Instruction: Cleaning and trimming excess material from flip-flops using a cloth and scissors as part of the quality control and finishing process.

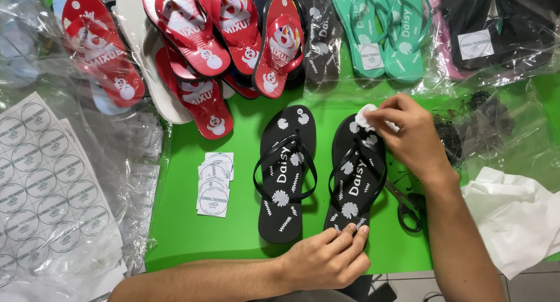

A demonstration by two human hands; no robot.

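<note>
Two black flip-flops with white flower prints lie side by side on the green table [233,220]. My left hand [328,256] presses down on the heel of the right flip-flop [356,173]. At its toe end, my right hand [408,133] pinches a small white pad [366,115] against the sole. The left flip-flop [286,173] lies untouched.
Red cartoon-print flip-flops [198,39] are piled at the back. Teal pairs in clear bags [379,39] and a dark bagged pair [496,28] lie at the back right. Sticker sheets [41,185] lie left, cut stickers [214,182] centre, black scissors [408,208] and white paper [513,214] right.
</note>
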